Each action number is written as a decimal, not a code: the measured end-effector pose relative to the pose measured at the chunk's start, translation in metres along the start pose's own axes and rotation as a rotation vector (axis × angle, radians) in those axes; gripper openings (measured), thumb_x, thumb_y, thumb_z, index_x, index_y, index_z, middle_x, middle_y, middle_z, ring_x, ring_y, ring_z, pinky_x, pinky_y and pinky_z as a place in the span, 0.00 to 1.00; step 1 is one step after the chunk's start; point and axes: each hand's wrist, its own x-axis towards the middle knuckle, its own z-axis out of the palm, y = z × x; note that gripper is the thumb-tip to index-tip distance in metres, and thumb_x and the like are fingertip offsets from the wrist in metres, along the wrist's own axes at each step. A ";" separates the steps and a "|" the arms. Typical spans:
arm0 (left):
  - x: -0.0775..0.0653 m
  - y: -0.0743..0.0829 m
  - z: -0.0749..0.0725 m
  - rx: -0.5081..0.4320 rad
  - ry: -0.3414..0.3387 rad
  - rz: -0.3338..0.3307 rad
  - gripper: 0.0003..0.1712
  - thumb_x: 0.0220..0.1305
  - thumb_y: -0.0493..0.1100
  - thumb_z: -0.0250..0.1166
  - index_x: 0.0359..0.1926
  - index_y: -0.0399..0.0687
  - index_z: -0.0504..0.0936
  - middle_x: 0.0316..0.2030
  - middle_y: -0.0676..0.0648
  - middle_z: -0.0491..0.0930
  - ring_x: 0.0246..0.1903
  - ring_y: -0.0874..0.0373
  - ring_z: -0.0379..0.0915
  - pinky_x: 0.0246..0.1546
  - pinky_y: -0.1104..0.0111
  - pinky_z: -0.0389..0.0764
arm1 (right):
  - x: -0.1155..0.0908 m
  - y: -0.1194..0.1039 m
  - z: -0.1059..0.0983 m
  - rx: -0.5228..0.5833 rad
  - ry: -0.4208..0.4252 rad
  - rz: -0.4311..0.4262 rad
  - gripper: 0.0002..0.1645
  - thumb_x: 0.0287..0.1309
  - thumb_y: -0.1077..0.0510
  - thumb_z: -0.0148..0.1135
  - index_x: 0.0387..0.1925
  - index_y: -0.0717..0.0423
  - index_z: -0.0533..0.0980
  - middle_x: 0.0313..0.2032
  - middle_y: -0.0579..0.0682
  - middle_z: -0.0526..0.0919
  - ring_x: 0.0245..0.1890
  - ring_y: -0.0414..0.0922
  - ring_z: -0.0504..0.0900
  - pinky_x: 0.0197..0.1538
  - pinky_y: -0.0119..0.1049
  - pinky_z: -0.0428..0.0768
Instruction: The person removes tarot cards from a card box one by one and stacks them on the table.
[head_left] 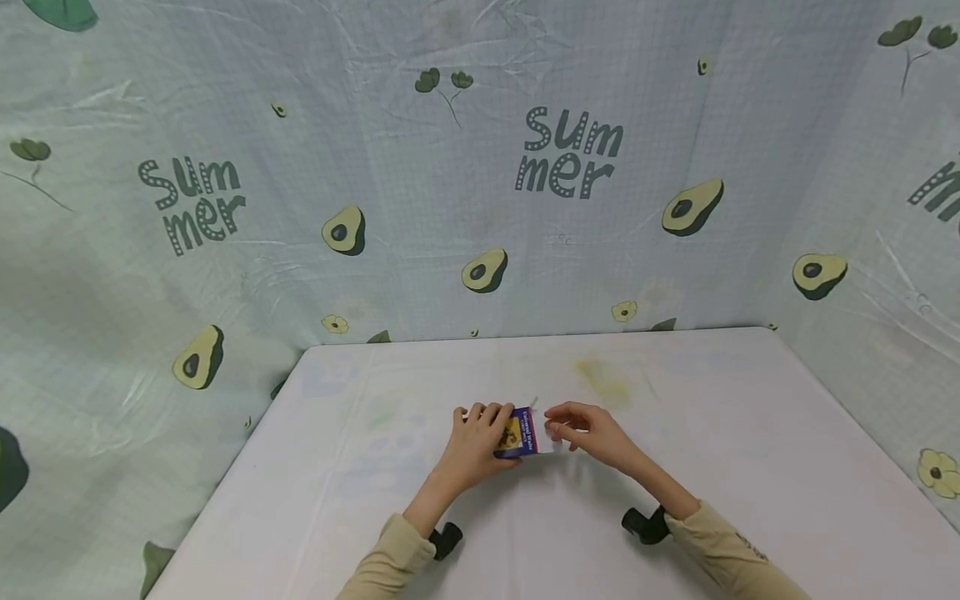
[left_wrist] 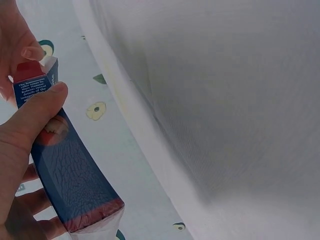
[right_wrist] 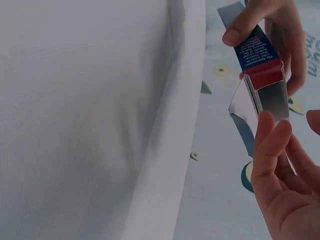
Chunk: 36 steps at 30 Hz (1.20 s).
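Observation:
A small blue card box (head_left: pixel 516 433) with a yellow picture and "Universal Waite" on its face is tilted above the table. My left hand (head_left: pixel 474 446) grips it, the thumb lying along one narrow side in the left wrist view. One end of the box stands open in the right wrist view, with a red tab and a pale flap (right_wrist: pixel 243 105) folded out. Beside that end is my right hand (right_wrist: pixel 285 185), its fingertips at or very near the opening and its thumb apart from them. Whether those fingertips touch the box or its contents is unclear.
A white-covered table (head_left: pixel 360 533) lies beneath both hands. Behind it and at the sides hangs a pale curtain (head_left: pixel 405 192) printed with avocados and "summer". Dark wrist devices (head_left: pixel 645 527) sit below each forearm.

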 end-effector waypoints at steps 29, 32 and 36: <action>-0.001 -0.002 -0.003 -0.041 0.007 0.059 0.44 0.40 0.63 0.68 0.58 0.51 0.65 0.47 0.50 0.74 0.45 0.55 0.68 0.45 0.55 0.64 | 0.008 0.005 0.004 0.218 -0.084 0.205 0.23 0.58 0.51 0.54 0.46 0.67 0.72 0.33 0.53 0.84 0.30 0.39 0.80 0.34 0.41 0.78; -0.001 -0.002 -0.003 -0.050 0.007 0.063 0.44 0.41 0.63 0.68 0.58 0.52 0.65 0.48 0.50 0.74 0.45 0.55 0.68 0.46 0.55 0.64 | 0.008 0.005 0.005 0.211 -0.070 0.221 0.23 0.57 0.50 0.55 0.45 0.66 0.73 0.30 0.52 0.84 0.29 0.39 0.80 0.32 0.39 0.77; -0.001 -0.001 -0.002 -0.057 0.007 0.063 0.44 0.40 0.63 0.68 0.58 0.52 0.65 0.48 0.51 0.74 0.45 0.55 0.68 0.46 0.55 0.64 | 0.007 0.003 0.007 0.202 -0.052 0.244 0.23 0.56 0.49 0.56 0.44 0.66 0.73 0.29 0.52 0.84 0.28 0.39 0.80 0.31 0.37 0.77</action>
